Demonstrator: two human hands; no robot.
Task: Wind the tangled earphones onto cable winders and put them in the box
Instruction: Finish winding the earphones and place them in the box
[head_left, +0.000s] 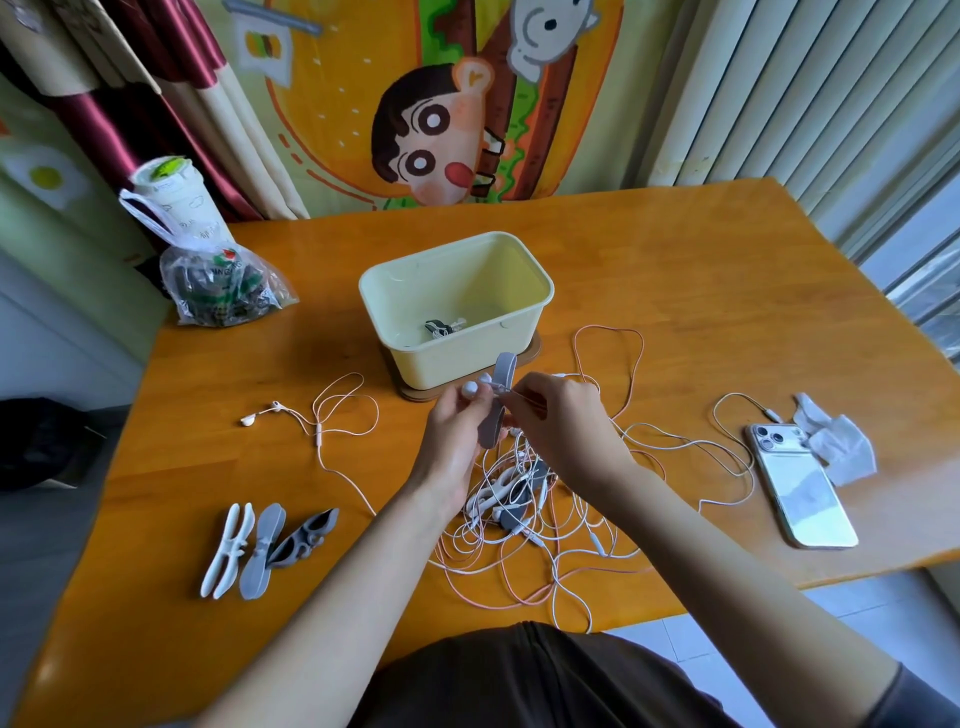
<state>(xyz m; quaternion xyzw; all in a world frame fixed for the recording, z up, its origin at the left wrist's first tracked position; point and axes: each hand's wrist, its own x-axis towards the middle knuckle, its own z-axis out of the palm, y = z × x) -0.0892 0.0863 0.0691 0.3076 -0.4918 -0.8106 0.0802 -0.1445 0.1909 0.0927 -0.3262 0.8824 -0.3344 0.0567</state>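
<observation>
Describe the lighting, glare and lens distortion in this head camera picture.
Head view: soft daylight from the picture's right, faint shadows; pale sheen on the table and a bright reflection on the phone; the wide-angle lens bows the table edges and the blinds; the left hand, right hand and grey winder look sharp.

An orange-brown wooden table (727, 291) with rounded corners fills the middle of the room, lit by soft daylight from a window (917, 249) past its right edge. Behind the table's far edge hangs a large cartoon cloth (332, 119) in orange, yellow and green, with a maroon and cream curtain (171, 78) off the far left corner and pale vertical blinds (805, 88) off the far right corner. Light grey floor tiles (883, 613) show beyond the near right corner, and darker grey floor (47, 551) lies along the left edge.
</observation>
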